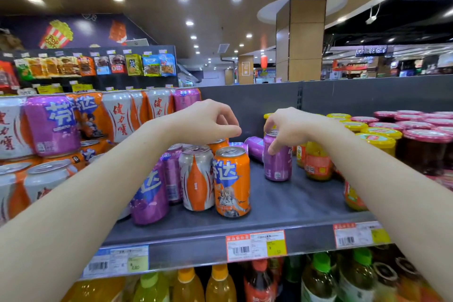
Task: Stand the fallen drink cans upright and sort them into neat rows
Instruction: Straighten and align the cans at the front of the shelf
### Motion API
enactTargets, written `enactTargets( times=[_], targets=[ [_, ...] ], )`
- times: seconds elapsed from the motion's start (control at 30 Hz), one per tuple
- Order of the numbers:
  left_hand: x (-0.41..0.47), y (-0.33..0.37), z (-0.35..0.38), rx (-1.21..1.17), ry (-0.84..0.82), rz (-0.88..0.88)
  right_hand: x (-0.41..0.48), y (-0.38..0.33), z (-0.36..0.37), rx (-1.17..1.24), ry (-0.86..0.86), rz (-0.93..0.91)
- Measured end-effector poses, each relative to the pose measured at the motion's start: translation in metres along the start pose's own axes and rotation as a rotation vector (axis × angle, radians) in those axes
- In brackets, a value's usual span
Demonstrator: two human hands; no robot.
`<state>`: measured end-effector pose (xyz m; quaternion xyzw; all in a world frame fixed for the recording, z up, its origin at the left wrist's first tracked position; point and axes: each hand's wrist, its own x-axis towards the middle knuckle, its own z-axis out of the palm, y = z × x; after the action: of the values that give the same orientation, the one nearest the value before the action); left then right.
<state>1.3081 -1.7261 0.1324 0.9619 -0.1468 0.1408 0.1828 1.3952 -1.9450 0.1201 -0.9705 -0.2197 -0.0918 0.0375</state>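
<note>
On the grey shelf (282,206) an upright purple can (278,162) stands alone at centre right, and my right hand (291,127) grips its top and side. Behind it a second purple can (255,146) lies on its side. My left hand (210,121) hovers above the can group with fingers pinched together and nothing in them, just over an orange can at the back (218,144). In front stand an orange can (231,181), a white-and-orange can (197,178) and two purple cans (149,193), all upright.
Shrink-wrapped can packs (54,125) are stacked at the left. Jars with yellow and pink lids (382,135) crowd the right of the shelf. Price tags (256,245) line the front edge. Bottles (220,284) fill the shelf below.
</note>
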Motion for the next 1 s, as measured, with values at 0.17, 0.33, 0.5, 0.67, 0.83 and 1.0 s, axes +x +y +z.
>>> enactTargets(
  times=[0.17,0.33,0.5,0.67,0.83,1.0],
  targets=[
    [-0.012,0.007,0.003,-0.020,-0.068,0.005,-0.026,-0.015,-0.009,0.118,-0.048,-0.125],
    [-0.028,0.015,0.009,0.158,-0.265,0.015,-0.040,-0.023,-0.006,0.207,-0.027,-0.228],
    [-0.035,0.016,0.007,0.293,-0.204,0.024,-0.049,-0.025,-0.003,0.264,-0.009,-0.279],
    [-0.046,0.012,0.001,0.287,-0.203,0.004,-0.054,-0.026,0.002,0.378,-0.014,-0.329],
    [-0.060,0.014,-0.001,0.320,-0.131,-0.023,-0.061,-0.032,0.008,0.468,0.006,-0.375],
    [-0.069,0.012,0.003,0.262,-0.065,-0.032,-0.063,-0.032,0.013,0.531,0.037,-0.387]
  ],
)
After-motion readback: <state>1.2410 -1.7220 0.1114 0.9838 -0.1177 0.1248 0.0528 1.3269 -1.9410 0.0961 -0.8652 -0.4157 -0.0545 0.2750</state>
